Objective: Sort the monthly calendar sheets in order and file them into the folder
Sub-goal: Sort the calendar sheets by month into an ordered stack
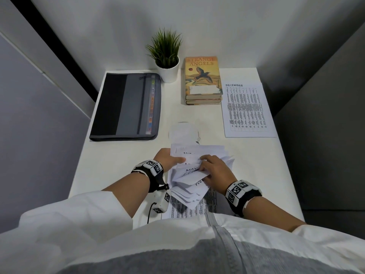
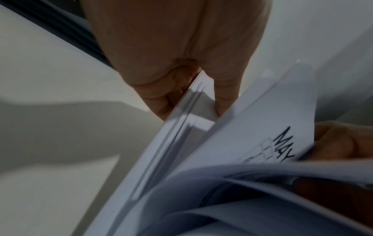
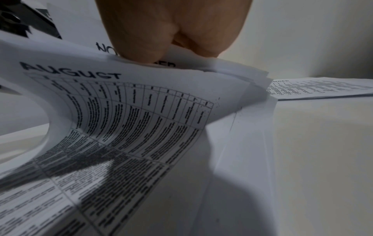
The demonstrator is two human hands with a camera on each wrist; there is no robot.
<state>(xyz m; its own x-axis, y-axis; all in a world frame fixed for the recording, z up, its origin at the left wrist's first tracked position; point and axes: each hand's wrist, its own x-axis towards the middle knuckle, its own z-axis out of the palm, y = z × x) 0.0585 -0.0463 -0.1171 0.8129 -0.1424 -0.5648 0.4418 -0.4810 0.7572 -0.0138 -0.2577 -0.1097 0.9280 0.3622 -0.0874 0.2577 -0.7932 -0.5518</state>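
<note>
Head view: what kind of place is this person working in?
It looks like a small office desk nook, walled on three sides. A white desk carries a grey zip folder, stacked books, a potted plant and a December calendar sheet.

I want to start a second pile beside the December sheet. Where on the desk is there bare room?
Bare desk lies below the December sheet, right of the right hand. Another patch sits between the folder and the left hand. The near middle is crowded with the fanned sheets; the back holds the books and plant.
</note>
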